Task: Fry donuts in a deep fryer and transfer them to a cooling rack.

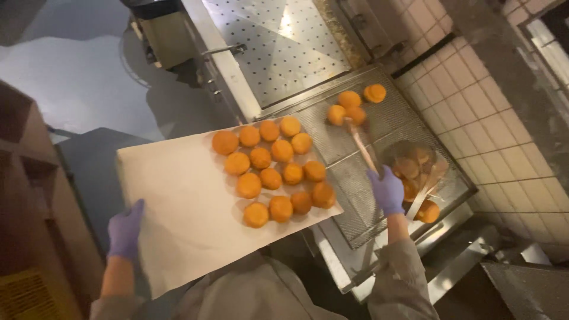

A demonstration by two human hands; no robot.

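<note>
Your left hand (125, 230), in a purple glove, holds the near corner of a paper-lined tray (178, 219), fingers curled together around its edge. About sixteen golden fried rounds (272, 170) sit bunched at the far end of the tray, beside the fryer's mesh drain rack (367, 201). Your right hand (386, 189), also gloved, has its fingers clamped on a pair of tongs (363, 145), whose tips reach towards three rounds on the rack (349, 106).

Risks, as judged from this view:
- The load sits at the far end while your grip is at the near corner. The tray looks tilted, and rounds could roll or slide off its edge.
- One hand bears the whole tray; a slip on the paper edge would drop it.
- The tongs are at a long reach, so a loose pinch could drop a round onto the mesh or the floor.
- Hot metal lies close under your right wrist.

Not clear:
- Motion blur hides whether the tong tips grip anything.
- More rounds (418, 178) beside your right hand are smeared by a blurred, translucent shape I cannot identify.
- The tray's underside and any counter beneath it are out of sight.
</note>
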